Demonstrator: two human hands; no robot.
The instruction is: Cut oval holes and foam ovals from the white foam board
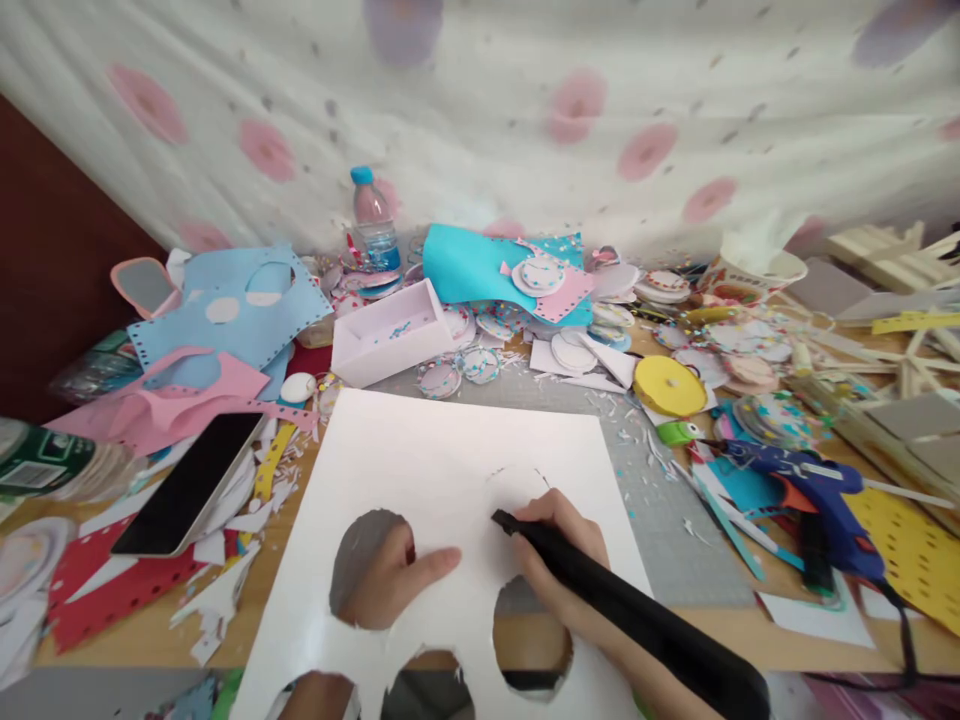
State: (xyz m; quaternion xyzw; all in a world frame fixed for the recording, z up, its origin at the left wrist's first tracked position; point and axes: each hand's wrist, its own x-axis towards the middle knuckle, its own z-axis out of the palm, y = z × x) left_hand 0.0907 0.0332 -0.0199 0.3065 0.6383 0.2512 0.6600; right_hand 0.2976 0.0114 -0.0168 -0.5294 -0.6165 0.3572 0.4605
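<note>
A white sheet point(420, 450) of paper or thin foam, with several rough round holes cut in it, is tilted up over the table's near edge. My left hand point(386, 575) is under the sheet and grips it, its thumb through a hole and lying on top. In my right hand point(562, 550) is a long black pen-shaped cutter point(630, 605), its narrow tip at the sheet's surface. Just above that tip, a faint broken circular line point(517, 472) marks the sheet. My right fingers wrap the cutter near its front end.
A grey cutting mat point(675, 540) lies under the sheet. Around it are a white box point(394, 335), a phone point(191, 485), a water bottle point(375, 220), a yellow round tape measure point(667, 386), a blue glue gun point(806, 475), decorated discs and paper scraps.
</note>
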